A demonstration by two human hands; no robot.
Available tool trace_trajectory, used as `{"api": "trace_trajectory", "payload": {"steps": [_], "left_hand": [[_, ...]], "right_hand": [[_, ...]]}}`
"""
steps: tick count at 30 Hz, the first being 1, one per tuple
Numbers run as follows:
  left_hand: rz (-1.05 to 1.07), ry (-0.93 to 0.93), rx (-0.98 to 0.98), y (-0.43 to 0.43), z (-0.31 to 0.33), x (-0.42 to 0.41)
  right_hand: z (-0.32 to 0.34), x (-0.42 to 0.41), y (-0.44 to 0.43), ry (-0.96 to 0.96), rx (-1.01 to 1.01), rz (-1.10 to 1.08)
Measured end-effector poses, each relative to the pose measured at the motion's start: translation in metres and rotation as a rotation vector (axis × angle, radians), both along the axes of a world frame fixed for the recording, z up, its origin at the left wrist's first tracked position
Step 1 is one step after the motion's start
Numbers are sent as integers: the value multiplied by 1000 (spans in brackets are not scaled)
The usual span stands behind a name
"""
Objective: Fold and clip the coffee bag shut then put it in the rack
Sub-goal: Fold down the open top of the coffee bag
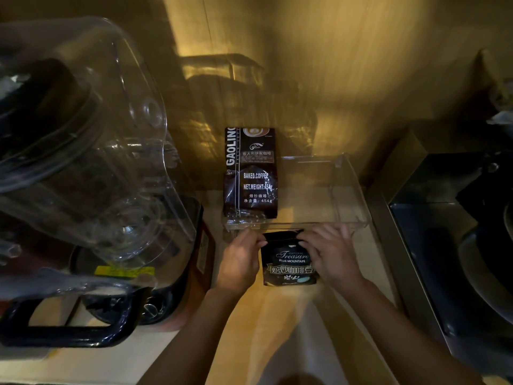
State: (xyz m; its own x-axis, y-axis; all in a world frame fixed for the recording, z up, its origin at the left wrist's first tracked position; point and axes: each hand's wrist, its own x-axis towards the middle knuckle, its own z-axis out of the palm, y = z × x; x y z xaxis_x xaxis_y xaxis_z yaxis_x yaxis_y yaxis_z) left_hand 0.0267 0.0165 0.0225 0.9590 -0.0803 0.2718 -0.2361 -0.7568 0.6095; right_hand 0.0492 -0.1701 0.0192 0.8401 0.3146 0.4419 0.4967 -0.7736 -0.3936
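The place looked like a home kitchen, dimly lit with warm yellow light. A wooden surface [277, 315] carried a clear plastic rack [347, 201] at 12 o'clock, with a tall coffee bag [251, 173] marked "BAKED.COFFEE" standing in it. At 9 o'clock stood a blender [91, 151] with a big transparent jug and a black handle. At 3 o'clock there was a steel stove [455, 245] with a dark pan on it. The wall [333, 65] behind was of wood panels.
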Motion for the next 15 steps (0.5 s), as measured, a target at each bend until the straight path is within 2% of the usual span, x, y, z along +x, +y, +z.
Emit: {"api": "trace_trajectory", "payload": {"steps": [7, 11, 15], "left_hand": [[6, -8, 6, 2, -1, -4], [20, -17, 12, 5, 1, -7], [-14, -38, 102, 4, 6, -8]], "right_hand": [[6, 3, 55, -15, -134, 164], [1, 3, 60, 16, -172, 157], [-5, 3, 45, -16, -171, 131]]}}
